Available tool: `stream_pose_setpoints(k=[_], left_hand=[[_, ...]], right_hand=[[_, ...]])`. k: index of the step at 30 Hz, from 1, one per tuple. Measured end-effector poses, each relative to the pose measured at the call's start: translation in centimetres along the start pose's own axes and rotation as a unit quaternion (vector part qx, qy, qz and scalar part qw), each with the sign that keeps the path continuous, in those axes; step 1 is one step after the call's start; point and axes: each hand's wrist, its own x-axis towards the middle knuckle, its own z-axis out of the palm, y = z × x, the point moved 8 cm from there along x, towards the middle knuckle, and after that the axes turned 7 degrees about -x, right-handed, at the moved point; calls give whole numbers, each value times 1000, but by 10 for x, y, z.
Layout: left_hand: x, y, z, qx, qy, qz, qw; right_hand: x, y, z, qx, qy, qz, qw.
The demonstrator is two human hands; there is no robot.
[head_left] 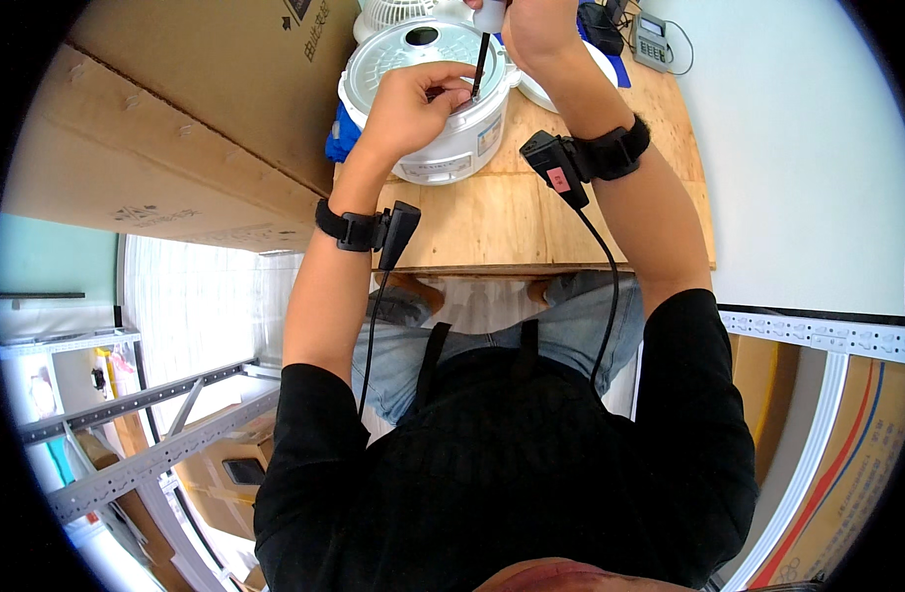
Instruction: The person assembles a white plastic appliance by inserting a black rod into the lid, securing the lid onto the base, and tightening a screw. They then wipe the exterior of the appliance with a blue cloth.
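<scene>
A white round tub-shaped appliance (435,163) stands on the wooden table, its pale, see-through top (388,57) facing up with a dark round opening near the far side. My right hand (533,35) is closed around the pale handle of a screwdriver (482,59), partly cut off by the top edge. The tool's black shaft points down to the appliance's right rim. My left hand (413,107) rests over the near part of the top, thumb and index finger pinched beside the shaft's lower end. Whatever they pinch is too small to make out.
A large cardboard box (196,128) rises left of the wooden table (571,232). Behind the appliance is a white grille-like part (393,12); right of it lies a white round part (541,94). A grey keypad device (652,41) sits far right. Cables run from both wrist straps.
</scene>
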Motion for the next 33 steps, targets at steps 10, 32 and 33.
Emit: stream_pose_setpoints(k=[10,32,33], left_hand=[[-1,-1,1,36,-21,-8,999],[6,-2,4,-46,-19,1,999],[7,-2,5,-43,-18,-4,999]], right_hand=[[-9,-3,3,-14,-7,21,1000],[2,-18,-1,-290,-7,4,957],[0,-23,0,-344,0,-2,939]])
